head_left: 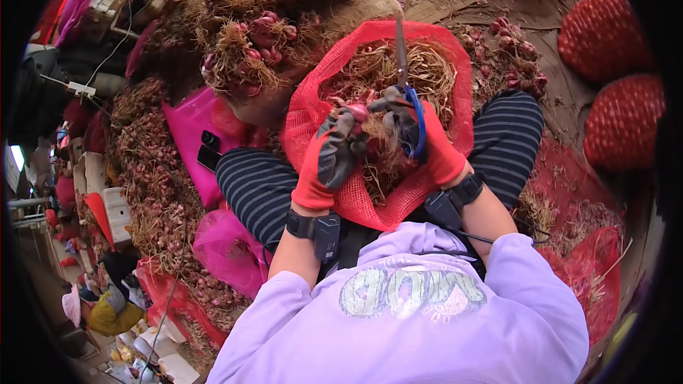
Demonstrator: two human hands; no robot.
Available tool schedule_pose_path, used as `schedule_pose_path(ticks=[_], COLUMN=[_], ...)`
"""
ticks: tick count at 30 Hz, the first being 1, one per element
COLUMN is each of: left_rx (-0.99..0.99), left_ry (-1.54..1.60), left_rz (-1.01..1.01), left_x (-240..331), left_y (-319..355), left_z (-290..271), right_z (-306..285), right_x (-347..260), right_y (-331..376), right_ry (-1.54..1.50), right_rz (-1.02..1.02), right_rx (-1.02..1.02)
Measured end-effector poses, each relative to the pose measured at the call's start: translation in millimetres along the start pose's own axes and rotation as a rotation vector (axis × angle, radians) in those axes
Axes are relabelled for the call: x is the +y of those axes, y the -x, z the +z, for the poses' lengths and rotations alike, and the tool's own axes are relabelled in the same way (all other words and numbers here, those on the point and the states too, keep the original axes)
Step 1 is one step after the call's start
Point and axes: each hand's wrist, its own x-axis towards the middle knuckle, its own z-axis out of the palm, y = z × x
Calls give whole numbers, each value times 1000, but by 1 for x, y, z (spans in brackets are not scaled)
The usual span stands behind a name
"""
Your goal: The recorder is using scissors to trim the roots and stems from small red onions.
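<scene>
Okay, your left grip (331, 153) is clamped on a red bulb (358, 112) over the mesh bag (304, 103); your right grip (434, 141) is closed round scissors (403, 71), blades pointing far. Looks like trimming; next cut needs a clear line, dry strands (388, 146) could snag. Bulb heap (263, 43) far left, filled sacks (605, 32) far right.

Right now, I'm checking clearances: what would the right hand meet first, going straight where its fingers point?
Probably the pink bulb held in the left hand; depth is unclear, and the right hand may be touching it.
</scene>
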Motion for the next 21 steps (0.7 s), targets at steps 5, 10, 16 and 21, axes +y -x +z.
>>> schedule_pose_path(ticks=[5,10,16,21], left_rx=[171,-36,-229,-135], left_ry=[-152,114,1019,1169], left_rz=[266,46,-119,-42], left_x=[-11,-19,-19,-3], left_y=[-13,-16,-10,-13], left_z=[11,13,-4,-13], right_z=[1,13,3,18], right_x=[9,16,1,-16], right_y=[-8,-7,-3,20], right_ry=[368,112,-1,1274], right_rz=[-238,-305,30,-329], right_rx=[73,100,31,242])
